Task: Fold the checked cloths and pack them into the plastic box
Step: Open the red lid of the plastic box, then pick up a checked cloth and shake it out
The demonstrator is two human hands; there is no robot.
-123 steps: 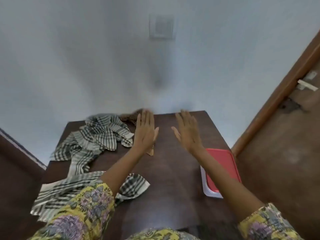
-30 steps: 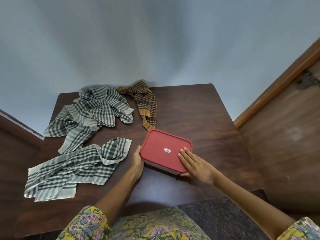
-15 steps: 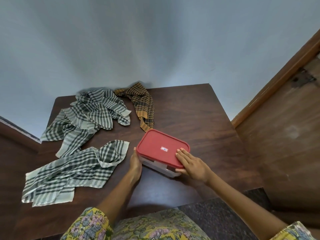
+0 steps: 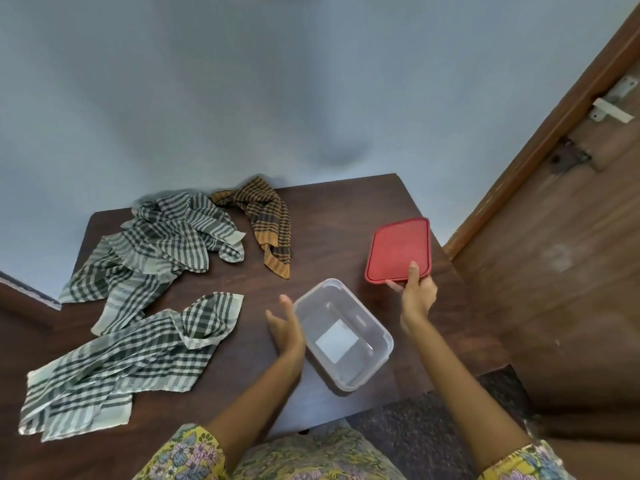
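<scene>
Right hand's fingers [image 4: 412, 271] pinching red lid [image 4: 398, 249], left hand [image 4: 285, 327] loosely spread beside uncovered plastic box [image 4: 377, 362], unfolded checked cloths [image 4: 138, 299] on desk [image 4: 329, 209]

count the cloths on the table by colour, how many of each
Green-and-white checked cloths: 2, a crumpled one at the back and a flatter one near the front
Orange-and-black checked cloths: 1
Total: 3, assuming the crumpled back heap is a single cloth

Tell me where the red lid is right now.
In the head view the red lid is off the clear plastic box, gripped at its near edge by the right hand over the table's right side.
</scene>
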